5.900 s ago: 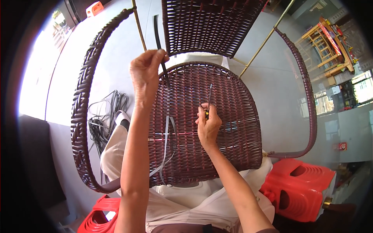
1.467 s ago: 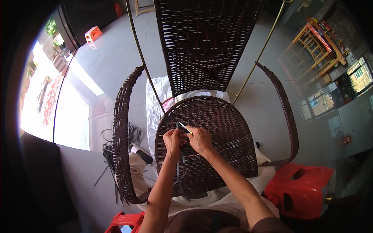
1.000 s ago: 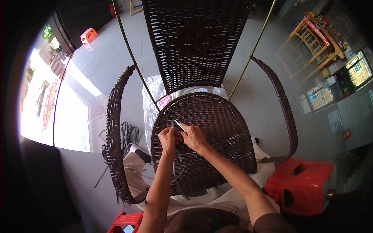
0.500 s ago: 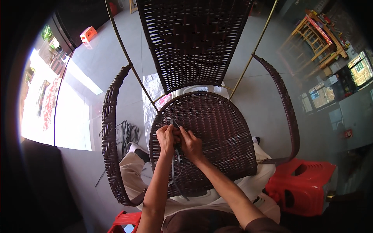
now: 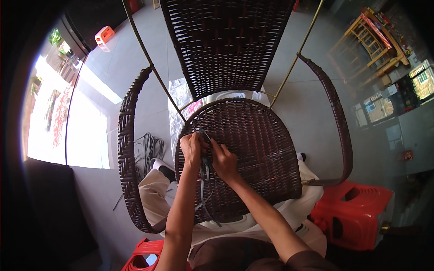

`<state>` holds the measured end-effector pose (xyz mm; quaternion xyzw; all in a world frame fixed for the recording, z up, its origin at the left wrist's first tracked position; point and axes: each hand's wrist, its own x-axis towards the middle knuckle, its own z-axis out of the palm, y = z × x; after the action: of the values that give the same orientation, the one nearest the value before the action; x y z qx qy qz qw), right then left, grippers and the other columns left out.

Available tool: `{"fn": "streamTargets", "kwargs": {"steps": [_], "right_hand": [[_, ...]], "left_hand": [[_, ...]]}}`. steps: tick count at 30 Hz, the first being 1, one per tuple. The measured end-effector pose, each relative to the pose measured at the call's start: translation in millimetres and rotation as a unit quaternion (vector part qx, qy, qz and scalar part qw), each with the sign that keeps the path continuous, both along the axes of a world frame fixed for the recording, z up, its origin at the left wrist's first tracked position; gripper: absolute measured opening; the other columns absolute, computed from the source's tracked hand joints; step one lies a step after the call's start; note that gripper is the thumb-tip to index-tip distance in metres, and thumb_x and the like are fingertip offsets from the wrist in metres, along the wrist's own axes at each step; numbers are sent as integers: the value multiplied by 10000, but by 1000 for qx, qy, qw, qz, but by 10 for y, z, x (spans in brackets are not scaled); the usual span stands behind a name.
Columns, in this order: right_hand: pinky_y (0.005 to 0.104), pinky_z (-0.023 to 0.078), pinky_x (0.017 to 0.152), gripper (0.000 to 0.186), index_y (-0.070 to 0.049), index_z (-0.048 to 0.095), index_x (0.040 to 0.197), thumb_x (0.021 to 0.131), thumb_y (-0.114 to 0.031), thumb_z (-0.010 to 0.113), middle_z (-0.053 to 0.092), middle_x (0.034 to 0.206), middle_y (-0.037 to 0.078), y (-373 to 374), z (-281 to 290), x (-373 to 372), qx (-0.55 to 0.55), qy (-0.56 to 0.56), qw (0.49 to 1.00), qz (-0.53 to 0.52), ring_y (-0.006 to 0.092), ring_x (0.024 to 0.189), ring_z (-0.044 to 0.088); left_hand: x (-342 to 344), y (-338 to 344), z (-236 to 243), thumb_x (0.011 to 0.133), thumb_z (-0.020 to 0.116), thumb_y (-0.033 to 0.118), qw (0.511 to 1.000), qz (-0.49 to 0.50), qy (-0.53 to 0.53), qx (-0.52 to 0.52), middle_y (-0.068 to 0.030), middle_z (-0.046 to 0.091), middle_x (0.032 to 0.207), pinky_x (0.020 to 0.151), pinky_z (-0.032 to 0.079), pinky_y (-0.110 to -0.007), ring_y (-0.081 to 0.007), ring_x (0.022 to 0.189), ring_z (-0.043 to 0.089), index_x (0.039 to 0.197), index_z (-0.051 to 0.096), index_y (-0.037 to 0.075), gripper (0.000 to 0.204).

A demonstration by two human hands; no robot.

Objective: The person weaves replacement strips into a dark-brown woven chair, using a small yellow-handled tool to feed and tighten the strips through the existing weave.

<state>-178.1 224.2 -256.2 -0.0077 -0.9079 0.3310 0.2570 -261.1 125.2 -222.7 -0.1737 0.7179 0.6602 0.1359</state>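
Note:
A dark brown woven chair seat (image 5: 253, 149) spreads in front of me, its rounded edge away from my body. Both hands work close together over its left part. My left hand (image 5: 191, 147) is closed, pinching a thin grey strip (image 5: 203, 178) whose loose ends hang toward me across the weave. Just to the right, my right hand (image 5: 224, 162) is closed as well, its thumb and forefinger against the strip's upper part. A light, narrow piece of it sticks up beyond the fingertips. The fingers hide the exact spot where the strip meets the weave.
The woven backrest (image 5: 226, 45) and two wrapped armrests, left (image 5: 128, 153) and right (image 5: 337, 122), surround the seat. A bundle of grey strips (image 5: 151, 151) lies on the floor at left. Red plastic stools (image 5: 357, 198) stand near me; a wooden chair (image 5: 373, 43) is far right.
The whole view has shifted slightly, with the chair a little higher. My hands stay at the same part of the seat, the right one slightly more bent; both keep hold of the strip.

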Motion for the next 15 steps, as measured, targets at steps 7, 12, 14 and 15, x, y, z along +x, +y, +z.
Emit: {"fn": "streamTargets", "kwargs": {"steps": [7,12,14,15], "right_hand": [[367,483,455,394,-18,530,1168,774,-7,516,566,823,153,-1,-19,-5,0,7,1000,1,307,527,584],[365,484,454,384,-22,536,1160,776,-11,516,565,815,149,-8,0,-2,6,2,1000,-2,304,526,587],[362,486,454,378,-24,539,1154,777,-14,516,564,803,142,-13,5,-8,8,2,1000,-10,300,526,588],[362,486,454,378,-24,539,1154,777,-14,516,564,803,142,-20,20,-11,9,2,1000,-9,300,526,588]], "left_hand": [[-4,8,-13,772,472,177,1000,-6,3,2,-122,582,509,365,372,-258,-143,353,462,595,563,-13,275],[2,44,-49,819,500,189,1000,-7,9,5,-118,586,516,364,372,-254,-135,357,465,646,585,-28,290],[7,52,-68,834,511,197,1000,-12,14,0,-116,588,520,364,374,-253,-132,361,469,666,594,-34,298],[3,50,-118,843,516,203,1000,-11,19,-5,-113,590,523,367,379,-254,-131,364,475,680,602,-39,304]]}}
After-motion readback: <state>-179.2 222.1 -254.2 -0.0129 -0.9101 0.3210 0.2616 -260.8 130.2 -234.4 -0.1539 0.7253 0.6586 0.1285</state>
